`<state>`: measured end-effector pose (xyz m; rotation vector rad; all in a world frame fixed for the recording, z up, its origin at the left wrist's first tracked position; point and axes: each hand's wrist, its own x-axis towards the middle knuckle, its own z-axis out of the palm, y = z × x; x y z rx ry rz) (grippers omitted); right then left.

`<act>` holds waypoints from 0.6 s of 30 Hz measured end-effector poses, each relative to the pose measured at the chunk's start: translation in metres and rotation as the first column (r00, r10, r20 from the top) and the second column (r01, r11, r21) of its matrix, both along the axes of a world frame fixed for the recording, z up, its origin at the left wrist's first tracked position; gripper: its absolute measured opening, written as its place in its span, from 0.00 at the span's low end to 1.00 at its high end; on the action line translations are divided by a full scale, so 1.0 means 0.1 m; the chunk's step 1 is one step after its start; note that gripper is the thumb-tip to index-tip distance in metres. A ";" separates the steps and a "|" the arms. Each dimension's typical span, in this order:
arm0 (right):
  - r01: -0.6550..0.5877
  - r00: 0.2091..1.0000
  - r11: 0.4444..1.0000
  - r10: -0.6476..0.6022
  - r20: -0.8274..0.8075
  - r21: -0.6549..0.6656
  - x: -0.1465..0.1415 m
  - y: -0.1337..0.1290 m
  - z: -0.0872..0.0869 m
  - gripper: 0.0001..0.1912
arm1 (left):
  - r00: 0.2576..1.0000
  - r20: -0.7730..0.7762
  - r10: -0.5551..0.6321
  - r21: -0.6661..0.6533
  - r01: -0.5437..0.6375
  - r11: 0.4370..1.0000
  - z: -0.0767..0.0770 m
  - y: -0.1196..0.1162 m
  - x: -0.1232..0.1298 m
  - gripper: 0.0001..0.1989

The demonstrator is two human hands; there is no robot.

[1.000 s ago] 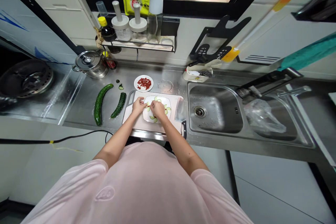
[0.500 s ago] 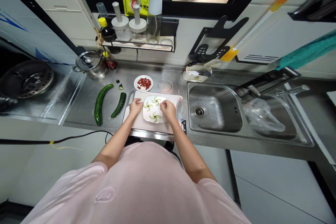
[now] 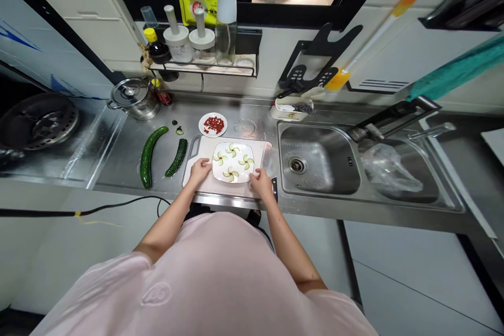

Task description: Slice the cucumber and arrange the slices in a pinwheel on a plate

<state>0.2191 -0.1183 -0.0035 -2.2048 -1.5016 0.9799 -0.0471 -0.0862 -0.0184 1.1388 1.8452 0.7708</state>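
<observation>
Grip, head view: the rim of the square plate (image 3: 235,162) is met from both sides by bare hands; whether it is grasped or only touched cannot be told.
Left hand (image 3: 200,170): placed at the plate's left edge, fingers bent toward the rim.
Right hand (image 3: 260,182): placed at the plate's lower right corner, thumb and fingers drawn together at the rim.
Square plate: laid flat on the pale cutting board (image 3: 208,186), between the two hands.
Cucumber slices (image 3: 230,174): arranged on the plate in four separate pinwheels, each with a red piece at its centre.
Knife (image 3: 274,189): seen at the board's right side, its dark handle beside the right wrist.
Round plate (image 3: 212,135): set behind the board, loaded with chopped red pieces (image 3: 213,125).
Cucumbers: a long one (image 3: 146,160) and a shorter one (image 3: 177,157) are laid left of the board, well apart from the hands; two small green offcuts (image 3: 179,130) are noted behind them.
Sink (image 3: 323,178): located right of the board.
Lidded pot (image 3: 136,98): stood at the rear left of the counter (image 3: 118,168).
</observation>
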 end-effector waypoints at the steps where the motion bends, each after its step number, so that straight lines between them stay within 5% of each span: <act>1: 0.010 0.999 1.000 -0.011 -0.038 -0.017 -0.02 0.00 -0.03 0.20 | 1.000 0.013 -0.014 -0.017 0.014 1.000 0.00 -0.02 0.01 0.18; 8: 0.146 0.927 0.977 -0.190 -0.324 -0.156 -0.16 0.04 -0.15 0.21 | 0.994 0.067 -0.082 -0.072 0.086 0.994 -0.05 -0.05 0.06 0.19; 18: 0.186 0.883 0.966 -0.244 -0.400 -0.178 -0.18 0.09 -0.12 0.14 | 0.976 0.199 -0.088 -0.042 0.098 0.994 -0.12 -0.04 0.12 0.18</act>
